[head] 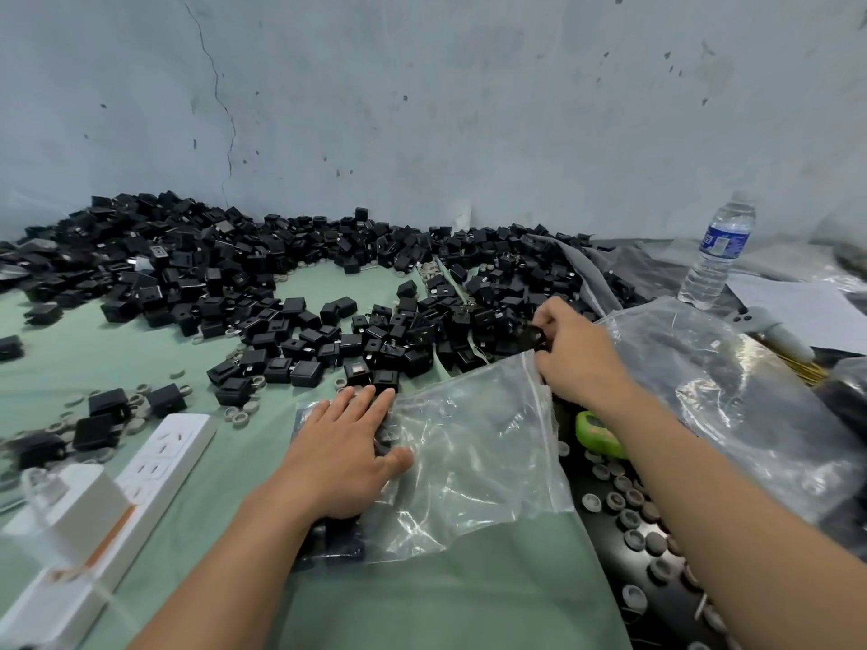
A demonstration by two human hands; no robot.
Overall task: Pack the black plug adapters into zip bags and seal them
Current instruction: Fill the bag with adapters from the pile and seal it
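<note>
Head view: the left hand (347,455) lies flat, fingers straight, pressing the bag (474,462) (dark pieces show inside, under the wrist). The right hand (579,356) pinches one adapter (534,336) at the bag's far corner. The pile (225,269) spreads just beyond both hands.

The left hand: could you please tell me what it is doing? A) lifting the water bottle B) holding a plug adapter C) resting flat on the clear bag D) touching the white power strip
C: the left hand lies flat with straight fingers on the clear bag, while the right hand pinches a plug adapter at the bag's mouth.
</note>
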